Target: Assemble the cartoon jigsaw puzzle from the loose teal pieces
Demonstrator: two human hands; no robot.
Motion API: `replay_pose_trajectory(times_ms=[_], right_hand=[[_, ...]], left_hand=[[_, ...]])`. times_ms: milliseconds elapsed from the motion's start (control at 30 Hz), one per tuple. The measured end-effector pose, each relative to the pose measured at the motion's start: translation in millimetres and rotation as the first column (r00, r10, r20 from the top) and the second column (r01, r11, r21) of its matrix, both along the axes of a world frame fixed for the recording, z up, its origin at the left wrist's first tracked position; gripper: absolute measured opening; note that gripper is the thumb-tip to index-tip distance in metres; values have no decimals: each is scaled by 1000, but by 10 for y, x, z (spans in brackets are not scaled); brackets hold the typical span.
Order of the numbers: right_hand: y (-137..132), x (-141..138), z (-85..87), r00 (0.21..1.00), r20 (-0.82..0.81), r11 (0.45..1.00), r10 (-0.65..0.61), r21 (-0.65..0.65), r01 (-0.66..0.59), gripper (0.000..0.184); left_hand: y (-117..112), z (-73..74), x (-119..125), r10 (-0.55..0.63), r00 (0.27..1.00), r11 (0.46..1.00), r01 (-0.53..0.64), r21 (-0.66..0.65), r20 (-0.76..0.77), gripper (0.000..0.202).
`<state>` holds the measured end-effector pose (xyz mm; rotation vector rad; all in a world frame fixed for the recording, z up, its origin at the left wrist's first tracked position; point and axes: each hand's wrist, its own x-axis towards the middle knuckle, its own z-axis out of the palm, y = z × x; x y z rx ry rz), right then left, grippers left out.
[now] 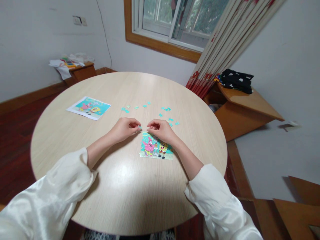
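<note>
A partly assembled cartoon jigsaw puzzle (pixel 156 148) lies in the middle of the round wooden table (pixel 120 186). My left hand (pixel 124 128) rests just above the puzzle's top left corner, fingers pinched on a small teal puzzle piece (pixel 140 127). At the puzzle's top edge, my right hand (pixel 161 129) has its fingers curled; what it holds, if anything, is hidden. Several loose teal pieces (pixel 166 109) are scattered beyond both hands. A printed reference picture (pixel 88 107) of the same cartoon lies at the table's left.
A small wooden stand (pixel 81 71) with papers and coloured items sits by the far left wall. To the right, a tilted wooden cabinet (pixel 246 106) carries folded black cloth (pixel 237 80). Striped curtains (pixel 225 46) hang beside the window.
</note>
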<state>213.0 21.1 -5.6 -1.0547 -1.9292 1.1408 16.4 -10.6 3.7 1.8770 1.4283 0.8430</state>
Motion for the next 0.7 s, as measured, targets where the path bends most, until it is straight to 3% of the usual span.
replay_pose_trajectory(times_ms=[200, 700], right_hand=[[-65, 23, 88, 968, 203, 988, 148, 16, -155, 5], [-61, 11, 102, 956, 248, 985, 155, 34, -168, 6]], left_hand=[[3, -37, 10, 5, 1000, 1000, -5, -25, -21, 14], [-38, -20, 78, -39, 982, 999, 43, 15, -183, 12]])
